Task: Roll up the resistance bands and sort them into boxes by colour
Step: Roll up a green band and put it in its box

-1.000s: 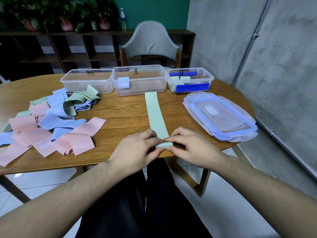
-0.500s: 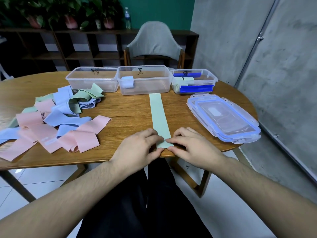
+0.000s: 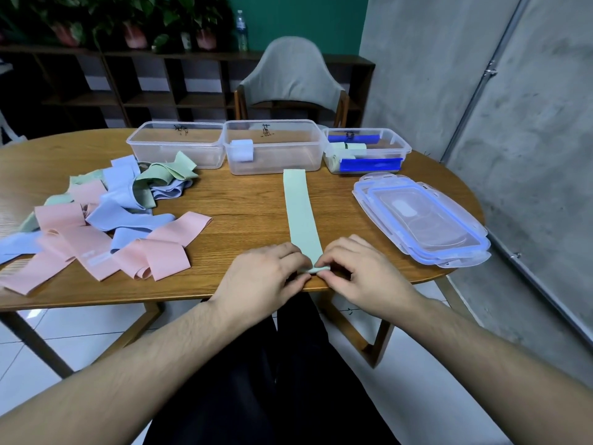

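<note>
I had the green band (image 3: pixel 301 210) laid out flat, running from the near edge of the surface (image 3: pixel 244 200) toward the middle box (image 3: pixel 272 146). My left hand (image 3: pixel 263 274) and right hand (image 3: pixel 359 274) met at its near end, fingers (image 3: pixel 324 273) pinching the first small turn of the roll; most of its length lay unrolled, so I judged this band barely begun.

Three clear boxes stood along the far edge. The left box (image 3: pixel 179 146) looked empty, the middle one held one pale blue roll (image 3: pixel 242 150), and the right box (image 3: pixel 365 149) held green rolls, perhaps two, though I could not count them surely.

The loose pile (image 3: pixel 106 220) toward the left edge held pink, blue and green bands, too tangled to count. Stacked lids (image 3: pixel 420 220) lay at the right edge.
</note>
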`<state>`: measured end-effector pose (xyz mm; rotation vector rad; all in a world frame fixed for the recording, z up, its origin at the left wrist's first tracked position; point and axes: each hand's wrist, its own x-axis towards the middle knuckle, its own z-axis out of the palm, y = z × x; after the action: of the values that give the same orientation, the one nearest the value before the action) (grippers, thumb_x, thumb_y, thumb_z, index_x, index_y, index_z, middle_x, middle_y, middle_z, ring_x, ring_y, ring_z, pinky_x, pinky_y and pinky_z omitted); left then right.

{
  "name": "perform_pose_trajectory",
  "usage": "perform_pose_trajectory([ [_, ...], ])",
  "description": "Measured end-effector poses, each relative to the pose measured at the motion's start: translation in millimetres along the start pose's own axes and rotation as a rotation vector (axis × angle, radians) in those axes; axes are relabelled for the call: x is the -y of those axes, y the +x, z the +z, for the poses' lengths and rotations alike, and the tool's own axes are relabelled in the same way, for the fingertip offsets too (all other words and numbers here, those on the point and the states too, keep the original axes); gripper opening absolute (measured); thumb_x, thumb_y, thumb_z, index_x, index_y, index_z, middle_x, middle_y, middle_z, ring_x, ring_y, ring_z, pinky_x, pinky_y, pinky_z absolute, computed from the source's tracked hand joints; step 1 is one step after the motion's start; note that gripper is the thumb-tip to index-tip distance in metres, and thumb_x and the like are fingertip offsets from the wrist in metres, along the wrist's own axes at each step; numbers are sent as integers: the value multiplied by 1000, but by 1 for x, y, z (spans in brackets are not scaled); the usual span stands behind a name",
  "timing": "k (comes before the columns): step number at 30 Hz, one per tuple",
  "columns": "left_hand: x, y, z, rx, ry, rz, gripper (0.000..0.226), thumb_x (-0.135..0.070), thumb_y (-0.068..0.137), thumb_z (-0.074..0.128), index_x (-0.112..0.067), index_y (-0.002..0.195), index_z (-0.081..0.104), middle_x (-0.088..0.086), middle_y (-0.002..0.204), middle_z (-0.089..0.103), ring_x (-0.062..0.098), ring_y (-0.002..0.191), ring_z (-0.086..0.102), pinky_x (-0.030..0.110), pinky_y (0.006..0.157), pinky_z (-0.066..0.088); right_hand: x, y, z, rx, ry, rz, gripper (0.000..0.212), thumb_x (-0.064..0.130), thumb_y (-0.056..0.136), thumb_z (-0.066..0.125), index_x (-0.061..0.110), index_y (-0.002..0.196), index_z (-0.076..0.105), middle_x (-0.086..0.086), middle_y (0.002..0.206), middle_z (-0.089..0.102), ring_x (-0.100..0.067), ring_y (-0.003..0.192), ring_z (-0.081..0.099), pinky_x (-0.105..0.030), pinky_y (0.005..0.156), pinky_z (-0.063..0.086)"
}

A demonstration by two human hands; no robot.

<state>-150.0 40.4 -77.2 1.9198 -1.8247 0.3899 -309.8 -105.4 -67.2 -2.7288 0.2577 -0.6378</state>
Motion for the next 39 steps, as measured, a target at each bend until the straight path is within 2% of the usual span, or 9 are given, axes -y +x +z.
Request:
perform_pose_trajectory([
  [4, -1, 1, 4, -8, -15, -2, 27, -40, 90, 50, -21, 102, 67, -6, 95, 68, 19, 79, 66, 31, 65, 53, 1, 2, 4, -23, -12, 5, 5, 22, 92, 67, 22, 97, 67, 14, 94, 62, -7, 90, 48, -28, 82, 44],
  [9, 1, -1, 12, -40, -21, -19, 32, -36, 90, 50, -18, 103, 74, -2, 95, 70, 21, 77, 63, 34, 69, 55, -3, 0, 9, -19, -42, 59, 23, 24, 94, 65, 21, 116, 69, 12, 102, 63, -6, 97, 47, -29, 89, 42],
  [15, 0, -1, 12, -52, -40, -16, 26, -30, 88, 52, -19, 97, 73, -4, 94, 70, 20, 75, 60, 36, 68, 54, 1, 0, 14, -50, -49, 34, 12, 17, 91, 66, 18, 100, 74, 11, 98, 61, -1, 97, 41, -23, 89, 36],
  [20, -2, -1, 12, -66, -61, -59, 14, -17, 82, 74, -19, 96, 73, -5, 93, 69, 19, 76, 60, 31, 72, 51, 3, -2, 16, -63, -27, 41, 14, 16, 91, 66, 17, 103, 73, 10, 98, 63, -3, 95, 46, -22, 89, 37],
  [24, -1, -4, 12, -50, -141, -92, 18, -22, 84, 77, -22, 102, 74, -8, 96, 70, 15, 83, 62, 28, 76, 50, 0, -7, 15, -60, 8, 46, 19, 20, 92, 67, 21, 110, 74, 13, 98, 62, 0, 93, 46, -19, 89, 38],
  [29, 4, -8, 9, -3, -254, -146, 18, -34, 91, 69, -28, 107, 71, -14, 103, 70, 11, 93, 60, 31, 84, 49, 1, -9, 13, -63, 15, 45, 20, 21, 92, 67, 21, 111, 73, 12, 99, 64, 0, 93, 49, -14, 88, 36],
  [33, 4, -9, 6, 0, -368, -252, 10, -33, 93, 66, -33, 102, 69, -20, 95, 68, 2, 89, 60, 30, 81, 49, 4, -7, 9, -68, 88, 143, 15, 21, 91, 67, 25, 105, 70, 23, 86, 58, 3, 86, 48, -11, 76, 34],
  [36, 2, -1, 5, 26, -392, -341, 7, -30, 92, 66, -34, 97, 69, -24, 82, 64, -1, 79, 57, 28, 73, 47, 5, -2, 7, -17, 151, 209, 9, 20, 92, 66, 26, 97, 66, 22, 81, 55, 5, 80, 48, -14, 68, 32],
  [39, -2, 5, 4, 40, -354, -364, 9, -30, 92, 64, -32, 98, 69, -20, 90, 66, 2, 85, 58, 30, 76, 49, 6, 5, 7, 29, 186, 253, 11, 19, 91, 65, 29, 93, 62, 17, 83, 55, 3, 77, 49, -17, 68, 31],
])
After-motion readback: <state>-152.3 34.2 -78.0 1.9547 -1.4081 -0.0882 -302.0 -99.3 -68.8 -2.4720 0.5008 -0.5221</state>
